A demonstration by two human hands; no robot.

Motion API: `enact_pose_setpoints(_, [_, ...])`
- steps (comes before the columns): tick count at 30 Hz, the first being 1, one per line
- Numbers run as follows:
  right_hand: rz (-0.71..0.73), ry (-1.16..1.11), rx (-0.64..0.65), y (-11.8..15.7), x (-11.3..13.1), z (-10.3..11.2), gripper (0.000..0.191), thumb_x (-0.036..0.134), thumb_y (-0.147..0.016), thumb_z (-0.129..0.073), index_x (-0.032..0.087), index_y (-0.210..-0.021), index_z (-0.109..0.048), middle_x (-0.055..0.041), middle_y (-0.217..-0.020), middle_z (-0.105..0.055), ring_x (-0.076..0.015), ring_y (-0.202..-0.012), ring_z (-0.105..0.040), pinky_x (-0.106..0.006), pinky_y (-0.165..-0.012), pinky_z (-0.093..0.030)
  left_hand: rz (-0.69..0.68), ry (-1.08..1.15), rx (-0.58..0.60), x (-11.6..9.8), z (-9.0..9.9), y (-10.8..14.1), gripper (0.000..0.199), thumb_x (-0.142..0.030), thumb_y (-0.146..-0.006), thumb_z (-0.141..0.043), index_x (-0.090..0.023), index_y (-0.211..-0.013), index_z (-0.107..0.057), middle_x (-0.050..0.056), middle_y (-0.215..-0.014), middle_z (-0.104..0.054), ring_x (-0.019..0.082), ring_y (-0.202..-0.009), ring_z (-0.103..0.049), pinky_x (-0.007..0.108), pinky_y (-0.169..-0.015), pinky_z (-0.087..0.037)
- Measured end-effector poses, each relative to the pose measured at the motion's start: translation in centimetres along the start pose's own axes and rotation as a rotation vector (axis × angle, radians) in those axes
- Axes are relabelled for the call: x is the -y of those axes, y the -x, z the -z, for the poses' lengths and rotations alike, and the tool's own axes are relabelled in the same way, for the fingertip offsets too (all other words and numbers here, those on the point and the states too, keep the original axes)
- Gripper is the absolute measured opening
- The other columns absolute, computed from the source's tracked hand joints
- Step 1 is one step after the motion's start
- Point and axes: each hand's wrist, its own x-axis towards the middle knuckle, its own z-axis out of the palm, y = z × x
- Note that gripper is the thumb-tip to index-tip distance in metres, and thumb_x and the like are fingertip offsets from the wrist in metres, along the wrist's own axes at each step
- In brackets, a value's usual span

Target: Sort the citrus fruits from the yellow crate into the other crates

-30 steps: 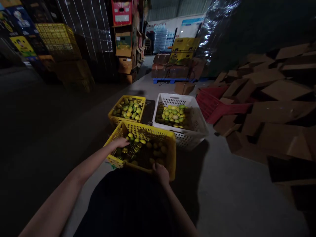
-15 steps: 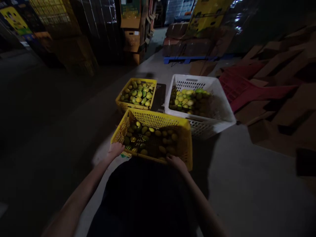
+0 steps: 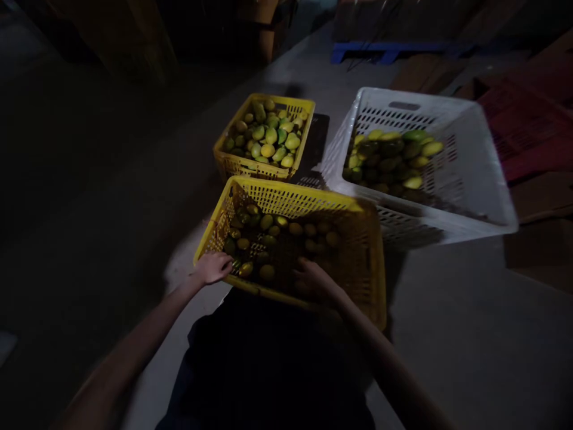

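Observation:
Right in front of me stands a yellow crate [image 3: 286,199] with several green and yellow fruits [image 3: 267,223] scattered over its bottom. My left hand [image 3: 215,267] is closed over the crate's near left rim. My right hand [image 3: 312,279] reaches over the near rim into the crate, above the shadowed fruits; its fingers are too dark to read, and what they touch is hidden. Behind, a smaller-looking yellow crate [image 3: 257,171] is full of similar fruits. A white crate [image 3: 477,161], at the right, holds more of them in its left part.
Cardboard boxes [image 3: 544,197] and a red crate [image 3: 528,125] lie at the right. A blue pallet [image 3: 389,51] bearing a load stands at the back. Stacked boxes are at the back left, in the dark.
My right hand has left the near rim and moved into the yellow crate. My left hand stays on the rim. The view has tipped down and come closer to the crates.

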Motion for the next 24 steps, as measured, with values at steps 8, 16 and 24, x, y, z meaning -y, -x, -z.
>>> enact_pose_setpoints(8, [0.061,0.324,0.064,-11.2,5.6,-4.6,0.047,0.008,-0.091,-0.039,0.019,-0.135,-0.048,-0.0199,-0.141,-0.045,-0.0310,-0.124,-0.046,-0.041,-0.094,-0.043,-0.007,0.006,0.018,-0.4,-0.4,0.1,0.032,-0.034,-0.092,-0.040,-0.023,-0.101,-0.068,0.007,-0.103,-0.070,0.023,-0.101,-0.063,0.031,-0.087,-0.044])
enact_pose_setpoints(16, [0.152,0.477,0.102,-10.2,5.4,-6.4,0.046,0.007,-0.092,-0.033,0.018,-0.134,-0.048,-0.0213,-0.134,-0.051,-0.0293,-0.114,-0.054,-0.041,-0.092,-0.044,0.007,-0.047,0.068,-0.5,-0.4,-0.3,0.032,-0.033,-0.090,-0.038,-0.022,-0.089,-0.068,0.008,-0.098,-0.071,0.023,-0.093,-0.064,0.031,-0.078,-0.045])
enact_pose_setpoints(24, [0.111,0.389,-0.040,-2.8,4.4,0.9,0.066,0.038,-0.082,-0.063,0.009,-0.135,-0.036,-0.0193,-0.125,-0.053,-0.0267,-0.099,-0.062,-0.031,-0.078,-0.047,0.134,-0.029,0.081,-0.8,0.4,0.0,0.031,-0.033,-0.086,-0.043,-0.023,-0.090,-0.072,0.008,-0.104,-0.072,0.025,-0.098,-0.065,0.032,-0.080,-0.046])
